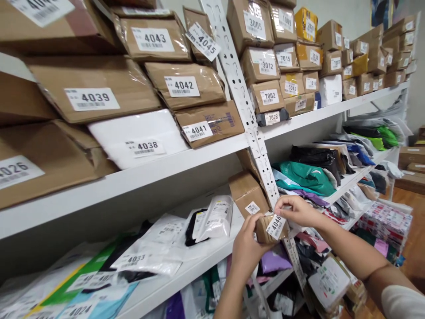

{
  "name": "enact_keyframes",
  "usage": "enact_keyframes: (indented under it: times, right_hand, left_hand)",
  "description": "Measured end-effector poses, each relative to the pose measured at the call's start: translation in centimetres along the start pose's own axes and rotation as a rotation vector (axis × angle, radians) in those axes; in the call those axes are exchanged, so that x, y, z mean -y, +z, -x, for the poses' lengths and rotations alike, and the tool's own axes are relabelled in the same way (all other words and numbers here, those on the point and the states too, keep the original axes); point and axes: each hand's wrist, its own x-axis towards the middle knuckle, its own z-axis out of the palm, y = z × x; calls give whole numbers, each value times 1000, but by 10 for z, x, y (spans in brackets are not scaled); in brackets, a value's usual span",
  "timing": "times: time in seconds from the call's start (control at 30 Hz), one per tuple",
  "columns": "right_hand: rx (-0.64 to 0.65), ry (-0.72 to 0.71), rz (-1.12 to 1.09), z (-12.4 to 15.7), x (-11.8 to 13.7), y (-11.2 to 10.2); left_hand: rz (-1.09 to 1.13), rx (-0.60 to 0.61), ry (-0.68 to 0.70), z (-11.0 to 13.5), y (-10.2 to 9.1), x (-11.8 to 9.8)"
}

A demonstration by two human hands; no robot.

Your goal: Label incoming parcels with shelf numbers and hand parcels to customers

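Observation:
My left hand [247, 246] grips a small brown cardboard box [263, 230] from its left side, in front of the white shelf post. Across the box's front slants a white label [276, 227] printed 4046. The fingers of my right hand [295, 210] pinch the top right of that label, where it meets the box; I cannot tell how much of it is stuck down. Just behind stands a larger carton [247, 190] with a label that seems to read 1014, on the middle shelf against the post.
A perforated white post [237, 79] divides the shelving. Numbered cartons such as 4042 [186, 86] and 3012 [260, 66] fill the upper shelf. Plastic mailers [149, 254] lie on the middle shelf at left. Bagged parcels [305, 177] crowd the right shelves. Cartons [411, 181] stand on the wooden floor.

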Motion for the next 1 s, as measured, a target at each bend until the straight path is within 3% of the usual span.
enact_keyframes:
  times: [0.27,0.33,0.43,0.5,0.6,0.73,0.93,1.0]
  right_hand:
    - [-132,-210,97,12,19,12]
    - [-172,-364,146,18,24,15]
    - [-239,-735,247,26,25,17]
    - [-283,-954,327,30,22,17]
    - [-281,-1132,374,34,18,14]
    - [-184,-1273,433,41,28,8]
    - [-72,-1333,436,51,38,13]
    - [-24,-1331,387,54,33,20]
  left_hand:
    - [-54,-98,105,5,-3,-3]
    - [-130,-202,211,12,-3,-7]
    - [-219,-375,343,26,-1,-12]
    - [-247,-421,375,35,2,-13]
    - [-239,-394,376,46,4,-13]
    - [-111,-297,323,53,0,-18]
    - [7,-183,232,66,-7,-21]
    - [44,-196,157,74,-5,-20]
